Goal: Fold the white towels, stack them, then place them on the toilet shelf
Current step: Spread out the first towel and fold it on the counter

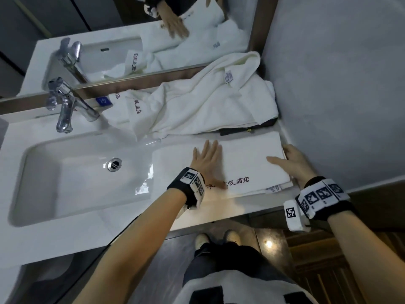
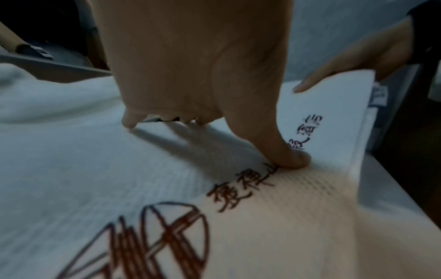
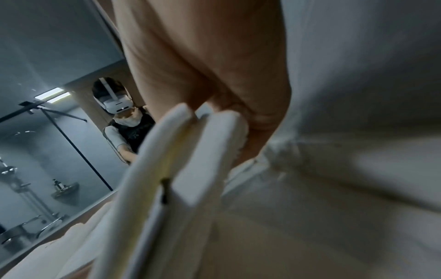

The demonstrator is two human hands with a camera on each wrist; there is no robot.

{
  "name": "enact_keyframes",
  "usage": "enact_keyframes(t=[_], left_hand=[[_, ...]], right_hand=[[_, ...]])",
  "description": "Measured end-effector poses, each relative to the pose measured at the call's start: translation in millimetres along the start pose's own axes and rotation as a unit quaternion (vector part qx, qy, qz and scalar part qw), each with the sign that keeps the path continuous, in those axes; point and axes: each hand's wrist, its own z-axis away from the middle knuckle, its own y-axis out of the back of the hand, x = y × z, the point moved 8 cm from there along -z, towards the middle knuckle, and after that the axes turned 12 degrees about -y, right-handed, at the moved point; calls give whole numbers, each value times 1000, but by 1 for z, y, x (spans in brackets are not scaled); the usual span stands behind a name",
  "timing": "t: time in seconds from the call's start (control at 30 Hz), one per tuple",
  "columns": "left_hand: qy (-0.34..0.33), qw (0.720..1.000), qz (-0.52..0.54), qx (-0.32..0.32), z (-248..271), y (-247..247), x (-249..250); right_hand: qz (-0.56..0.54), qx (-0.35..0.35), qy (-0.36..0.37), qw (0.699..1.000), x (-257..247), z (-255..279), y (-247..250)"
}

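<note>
A folded white towel (image 1: pixel 245 159) with dark red characters lies flat on the counter (image 1: pixel 219 207), right of the sink. My left hand (image 1: pixel 208 159) rests on its middle, fingers straight and spread, thumb pressing beside the print (image 2: pixel 296 160). My right hand (image 1: pixel 293 163) holds the towel's right end, thumb on top and fingers round the edge; the right wrist view shows the layered towel edge (image 3: pixel 179 151) against the palm (image 3: pixel 203 66). A second white towel (image 1: pixel 208 102) lies crumpled behind, against the mirror.
The white sink basin (image 1: pixel 43 183) and chrome faucet (image 1: pixel 63 110) are to the left. A grey wall (image 1: pixel 339 84) stands close on the right. A dark object (image 1: pixel 247 128) peeks from under the crumpled towel. The mirror (image 1: pixel 131 40) backs the counter.
</note>
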Motion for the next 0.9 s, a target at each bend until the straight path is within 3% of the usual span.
enact_keyframes(t=[0.17,0.3,0.43,0.57,0.63,0.7,0.8,0.9], left_hand=[[-9,999,-20,-43,-18,-9,8],[1,999,-27,-40,-24,-12,18],[15,999,-27,-31,-33,-8,20],[-16,1000,-1,-22,-40,-2,22],[-26,997,67,29,-30,6,13],[3,986,113,126,-9,22,-14],[137,945,117,272,50,36,-73],[242,898,229,286,96,12,-116]], right_hand=[[25,71,71,995,-8,9,24],[31,86,91,992,-24,19,28],[-7,25,141,990,-61,48,-4],[63,-20,197,978,-92,77,-52],[77,-19,196,977,-100,82,-63],[89,-17,190,978,-105,82,-68],[126,-16,187,974,-109,80,-80],[164,-40,193,967,-112,81,-109]])
